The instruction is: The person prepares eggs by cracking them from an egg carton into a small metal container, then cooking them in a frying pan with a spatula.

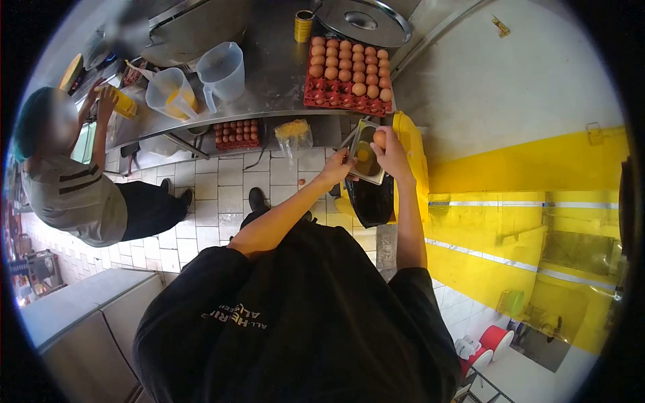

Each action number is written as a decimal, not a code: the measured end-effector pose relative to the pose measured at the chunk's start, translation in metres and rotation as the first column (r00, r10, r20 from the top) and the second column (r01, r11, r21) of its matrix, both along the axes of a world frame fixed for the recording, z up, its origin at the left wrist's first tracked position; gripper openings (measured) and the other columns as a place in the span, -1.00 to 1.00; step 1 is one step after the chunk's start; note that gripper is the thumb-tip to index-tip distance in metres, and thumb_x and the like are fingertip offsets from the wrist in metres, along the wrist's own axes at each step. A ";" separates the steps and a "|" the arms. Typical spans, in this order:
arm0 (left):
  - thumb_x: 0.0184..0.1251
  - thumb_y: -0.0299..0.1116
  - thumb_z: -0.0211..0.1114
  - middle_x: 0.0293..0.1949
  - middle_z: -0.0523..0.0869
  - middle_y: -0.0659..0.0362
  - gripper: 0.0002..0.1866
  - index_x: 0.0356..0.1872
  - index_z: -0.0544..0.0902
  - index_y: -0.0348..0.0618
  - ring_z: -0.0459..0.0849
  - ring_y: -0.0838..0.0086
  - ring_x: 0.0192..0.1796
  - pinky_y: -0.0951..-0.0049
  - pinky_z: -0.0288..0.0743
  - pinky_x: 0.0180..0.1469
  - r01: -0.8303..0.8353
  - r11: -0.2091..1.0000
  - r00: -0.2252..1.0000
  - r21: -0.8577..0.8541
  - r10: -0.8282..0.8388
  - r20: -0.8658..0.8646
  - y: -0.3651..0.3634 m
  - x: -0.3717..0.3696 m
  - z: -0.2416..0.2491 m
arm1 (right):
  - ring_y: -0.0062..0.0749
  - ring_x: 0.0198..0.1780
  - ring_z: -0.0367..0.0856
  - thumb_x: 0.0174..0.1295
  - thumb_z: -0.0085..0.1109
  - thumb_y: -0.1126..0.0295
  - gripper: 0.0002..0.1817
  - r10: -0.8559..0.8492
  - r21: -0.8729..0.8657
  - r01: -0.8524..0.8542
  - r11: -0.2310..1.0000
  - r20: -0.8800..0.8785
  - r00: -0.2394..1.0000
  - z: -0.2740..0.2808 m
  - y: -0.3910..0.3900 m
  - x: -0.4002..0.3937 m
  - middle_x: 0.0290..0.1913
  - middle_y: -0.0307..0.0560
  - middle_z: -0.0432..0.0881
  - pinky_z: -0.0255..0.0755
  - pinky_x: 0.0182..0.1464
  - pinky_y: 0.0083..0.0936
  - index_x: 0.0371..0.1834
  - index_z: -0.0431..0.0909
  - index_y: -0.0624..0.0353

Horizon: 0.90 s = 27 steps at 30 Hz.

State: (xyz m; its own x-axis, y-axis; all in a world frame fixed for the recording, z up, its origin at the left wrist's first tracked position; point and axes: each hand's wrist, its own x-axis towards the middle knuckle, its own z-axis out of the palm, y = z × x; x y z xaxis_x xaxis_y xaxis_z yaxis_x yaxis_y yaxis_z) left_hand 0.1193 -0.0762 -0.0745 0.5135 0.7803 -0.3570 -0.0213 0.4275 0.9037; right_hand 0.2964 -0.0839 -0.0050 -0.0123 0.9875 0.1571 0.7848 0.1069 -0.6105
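Note:
My left hand (337, 166) is closed at the near left side of a small rectangular metal pan (380, 178), gripping its edge. A small dark piece shows at those fingers, too small to name. Raw egg with a yellow yolk (363, 154) lies inside the pan. Over the pan's right side, my right hand (395, 158) holds a whole brown egg (380, 139) in its fingertips. Below the pan is a yellow bin (418, 168) with a black liner (373, 205). A red tray (326, 101) of brown eggs sits on the steel counter just beyond, several front cups vacant.
On the steel counter (272, 80) stand a clear jug (225, 70), another jug holding yellow liquid (168, 94), a yellow can (304, 27) and a metal lid (363, 20). More eggs (236, 133) sit underneath. To the left, a person (80, 181) handles a yellow container (123, 104).

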 end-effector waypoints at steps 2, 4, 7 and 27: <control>0.41 -0.37 0.12 -0.22 0.54 0.09 -0.74 -0.03 0.40 -0.34 0.67 0.40 -0.32 0.49 0.70 -0.34 -0.011 1.000 1.000 -0.009 0.011 0.019 -0.001 0.003 -0.004 | 0.19 0.07 0.43 0.19 0.19 0.40 -0.60 0.007 -0.047 -0.005 0.999 0.052 0.999 -0.002 0.004 -0.002 0.01 0.23 0.46 0.37 0.01 -0.12 0.05 0.28 0.18; 0.40 -0.37 0.12 -0.18 0.57 0.04 -0.71 0.02 0.40 -0.36 0.69 0.37 -0.30 0.49 0.70 -0.34 -0.024 0.999 0.999 -0.022 0.025 0.038 -0.002 0.003 -0.002 | 0.25 0.07 0.42 0.19 0.18 0.38 -0.61 0.019 -0.097 -0.009 0.995 0.104 0.994 -0.003 0.006 -0.005 0.00 0.26 0.47 0.36 0.01 -0.05 0.03 0.27 0.19; 0.41 -0.39 0.09 -0.16 0.59 0.00 -0.70 0.05 0.40 -0.38 0.69 0.35 -0.32 0.49 0.69 -0.34 -0.021 0.999 0.998 -0.038 0.023 0.062 0.001 0.005 -0.003 | 0.24 0.04 0.44 0.16 0.18 0.37 -0.60 0.065 -0.123 -0.050 0.991 0.123 0.990 -0.016 0.008 -0.002 -0.06 0.25 0.49 0.36 0.00 -0.06 0.02 0.28 0.19; 0.30 -0.44 0.03 -0.36 0.62 -0.04 -0.78 -0.10 0.43 -0.36 0.72 0.31 -0.51 0.33 0.59 -0.43 -0.165 0.886 0.968 0.434 0.229 -0.100 0.004 0.007 -0.036 | 0.31 0.03 0.43 0.17 0.18 0.36 -0.62 0.147 -0.318 -0.054 0.946 0.276 0.950 0.005 0.021 -0.028 -0.08 0.34 0.49 0.34 0.00 -0.05 -0.01 0.28 0.20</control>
State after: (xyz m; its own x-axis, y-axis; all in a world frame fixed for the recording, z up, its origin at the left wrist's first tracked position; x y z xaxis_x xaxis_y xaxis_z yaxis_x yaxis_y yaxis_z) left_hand 0.1268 -0.0725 -0.1105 0.3013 0.9530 -0.0328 0.0792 0.0092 0.9968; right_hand 0.2684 -0.0626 -0.0004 -0.1136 0.9780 -0.1752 0.9277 0.0413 -0.3709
